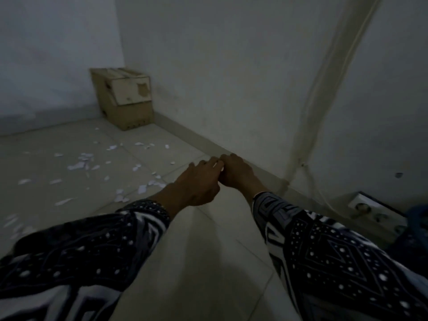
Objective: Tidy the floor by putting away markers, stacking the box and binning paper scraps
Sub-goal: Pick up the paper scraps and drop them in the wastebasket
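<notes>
My left hand (199, 181) and my right hand (236, 172) meet low over the floor, close to the baseboard. Both have curled fingers, and together they hold a small white thing (217, 165) of which only slivers show; whether it is a paper scrap or a marker is unclear. Several white paper scraps (81, 162) lie scattered on the tiled floor to the left of my hands. A cardboard box (126, 112) stands in the far corner with a smaller white-faced box (129, 91) on top of it.
A white wall runs along the right with a pale cable conduit (324, 89) going down it. A white power strip (377, 212) lies by the wall at the right, beside something blue (416, 218). The room is dim.
</notes>
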Available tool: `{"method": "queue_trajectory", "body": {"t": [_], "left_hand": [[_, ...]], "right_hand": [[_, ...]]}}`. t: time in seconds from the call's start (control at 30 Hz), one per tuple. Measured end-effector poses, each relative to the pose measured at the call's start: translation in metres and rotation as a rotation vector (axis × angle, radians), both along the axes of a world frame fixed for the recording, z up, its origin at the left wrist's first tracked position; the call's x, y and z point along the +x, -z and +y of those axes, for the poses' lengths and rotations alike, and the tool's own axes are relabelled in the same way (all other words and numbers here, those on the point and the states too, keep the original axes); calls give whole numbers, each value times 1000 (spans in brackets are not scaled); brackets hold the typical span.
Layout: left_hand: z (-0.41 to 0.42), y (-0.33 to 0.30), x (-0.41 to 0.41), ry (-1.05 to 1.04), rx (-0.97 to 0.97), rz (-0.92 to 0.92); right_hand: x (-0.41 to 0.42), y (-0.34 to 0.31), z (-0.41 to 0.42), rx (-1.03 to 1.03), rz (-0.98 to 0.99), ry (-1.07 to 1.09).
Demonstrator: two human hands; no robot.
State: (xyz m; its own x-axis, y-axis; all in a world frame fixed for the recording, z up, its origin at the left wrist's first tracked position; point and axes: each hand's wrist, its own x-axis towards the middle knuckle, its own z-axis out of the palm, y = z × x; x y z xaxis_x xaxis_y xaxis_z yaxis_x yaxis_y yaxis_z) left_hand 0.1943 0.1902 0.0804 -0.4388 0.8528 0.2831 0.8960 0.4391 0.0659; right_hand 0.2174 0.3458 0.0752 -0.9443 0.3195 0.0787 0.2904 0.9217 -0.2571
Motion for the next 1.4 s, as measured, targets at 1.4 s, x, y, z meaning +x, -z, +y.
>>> {"method": "queue_trajectory", "body": {"t": [1.4], "left_hand": [[-57,292,-193,-593,153,-190]], "right_hand": [[-231,276,-31,-432,338,21]]}}
